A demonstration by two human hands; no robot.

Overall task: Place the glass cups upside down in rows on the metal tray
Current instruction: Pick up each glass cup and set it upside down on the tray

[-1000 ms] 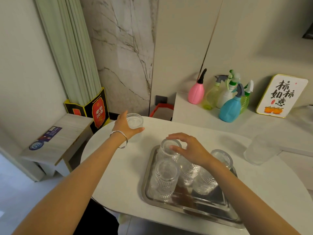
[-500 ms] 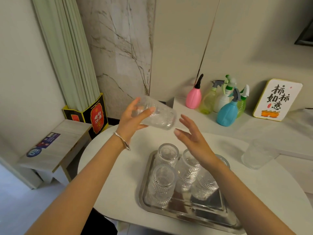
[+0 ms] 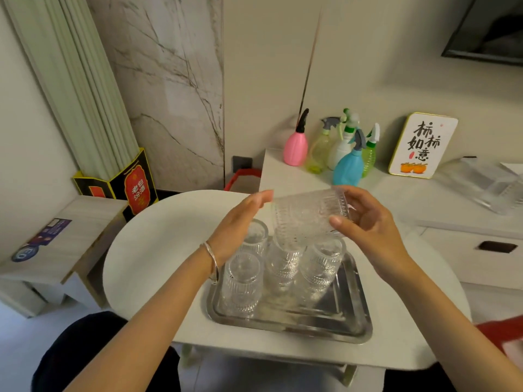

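Note:
A ribbed glass cup (image 3: pixel 307 217) hangs tilted on its side above the metal tray (image 3: pixel 353 331). My right hand (image 3: pixel 368 226) grips it at its rim end, thumb in front and fingers behind. With its fingers straight, my left hand (image 3: pixel 240 224) lies flat against the cup's other end. Under the held cup, several glass cups stand upside down on the far and left part of the tray, among them one at the near left (image 3: pixel 242 281) and one at the right (image 3: pixel 322 264). The tray's near right part is bare.
The tray lies on a round white table (image 3: pixel 147 250). Behind it, a counter holds several spray bottles (image 3: pixel 348 165), a sign (image 3: pixel 423 145) and clear containers (image 3: pixel 486 185). A low wooden side table (image 3: pixel 56 239) stands at the left, and something red (image 3: pixel 506 332) sits at the right edge.
My left hand lifted a cup off the table's far side, tipped it and brought it over the tray. My right hand has now taken hold of it, and my left hand's fingers have straightened.

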